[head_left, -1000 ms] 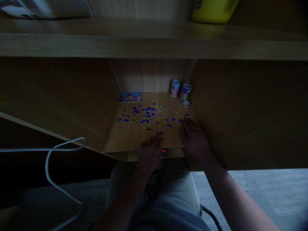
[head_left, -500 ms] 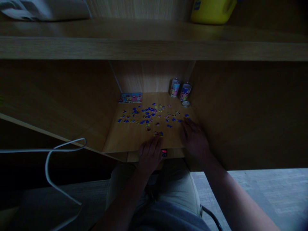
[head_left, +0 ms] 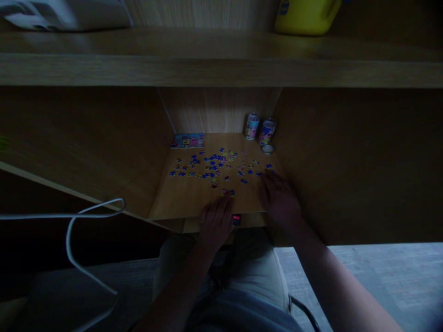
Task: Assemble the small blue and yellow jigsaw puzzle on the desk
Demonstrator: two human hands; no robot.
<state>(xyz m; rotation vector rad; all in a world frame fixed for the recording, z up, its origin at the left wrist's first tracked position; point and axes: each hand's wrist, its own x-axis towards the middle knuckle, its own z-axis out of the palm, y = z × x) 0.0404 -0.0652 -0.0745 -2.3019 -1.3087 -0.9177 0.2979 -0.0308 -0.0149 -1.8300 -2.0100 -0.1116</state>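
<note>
Many small jigsaw puzzle pieces (head_left: 214, 161), mostly blue with some yellow and pink, lie scattered over a wooden cabinet shelf (head_left: 183, 198). At the front edge rests my left hand (head_left: 217, 220), its fingers stretched forward and lying flat. Just beyond its fingertips is a small cluster of puzzle pieces (head_left: 227, 192); whether they touch is too dark to tell. My right hand (head_left: 279, 199) lies on the shelf's right side, fingers extended and slightly bent. Its fingertips reach a few blue pieces (head_left: 269, 166), and its palm side is hidden.
Two cartoon-printed cans (head_left: 252, 127) stand at the back right, with a round metal lid (head_left: 267, 149) before them. A cartoon picture card (head_left: 188, 140) lies back left. Overhead, an upper shelf (head_left: 221, 71) holds a yellow jug (head_left: 306, 17). A white cable (head_left: 71, 244) hangs at left.
</note>
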